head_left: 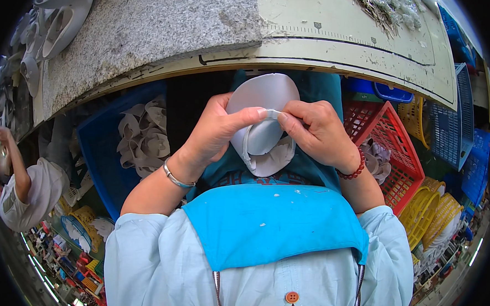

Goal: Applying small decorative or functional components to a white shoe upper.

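A light grey, curved piece that looks like a shoe upper [265, 90] is held over my lap, just in front of the table edge. Its broad smooth part points away from me, and a pale strip runs along its inner opening. My left hand [224, 121] grips the piece from the left, thumb pressed on the strip's edge. On the other side my right hand [318, 132] pinches the same edge between thumb and fingers, close to the left thumb. The fingers beneath the piece are partly hidden.
A worktable with a grey stone slab [163, 27] spans the far side. More grey pieces [63, 21] are piled at its left end. A blue crate [99, 140] and a red basket [405, 161] flank my lap. Another person [29, 191] is at far left.
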Available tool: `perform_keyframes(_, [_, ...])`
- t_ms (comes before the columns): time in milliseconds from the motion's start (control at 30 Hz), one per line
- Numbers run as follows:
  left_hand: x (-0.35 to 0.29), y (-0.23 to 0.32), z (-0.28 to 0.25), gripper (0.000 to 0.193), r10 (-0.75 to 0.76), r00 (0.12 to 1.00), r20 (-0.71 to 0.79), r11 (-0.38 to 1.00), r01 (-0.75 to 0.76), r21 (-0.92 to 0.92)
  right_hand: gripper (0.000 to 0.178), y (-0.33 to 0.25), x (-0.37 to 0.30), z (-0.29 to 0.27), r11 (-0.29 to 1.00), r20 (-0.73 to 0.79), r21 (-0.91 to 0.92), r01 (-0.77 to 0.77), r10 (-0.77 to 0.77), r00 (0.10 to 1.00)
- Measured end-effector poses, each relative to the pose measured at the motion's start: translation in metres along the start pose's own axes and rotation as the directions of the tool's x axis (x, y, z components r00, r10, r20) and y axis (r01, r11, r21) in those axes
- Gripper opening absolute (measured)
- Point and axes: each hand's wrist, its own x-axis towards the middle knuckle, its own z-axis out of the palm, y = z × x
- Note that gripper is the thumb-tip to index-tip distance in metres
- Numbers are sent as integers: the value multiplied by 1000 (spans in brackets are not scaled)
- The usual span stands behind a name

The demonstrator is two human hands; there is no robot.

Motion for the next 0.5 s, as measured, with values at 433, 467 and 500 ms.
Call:
perform_keyframes(433, [5,-8,-4,49,5,1000,18,993,-7,121,21,-1,-13,-3,959,-24,-282,33,-41,999])
perform_keyframes(467, [5,-10,-5,51,12,1000,20,992,-14,126,21,-1,-13,-1,959,-24,-282,32,-40,999])
perform_keyframes(500, [5,-11,-5,52,19,1000,22,991,-21,131,21,-2,-14,1,960,-37,-279,26,-37,999])
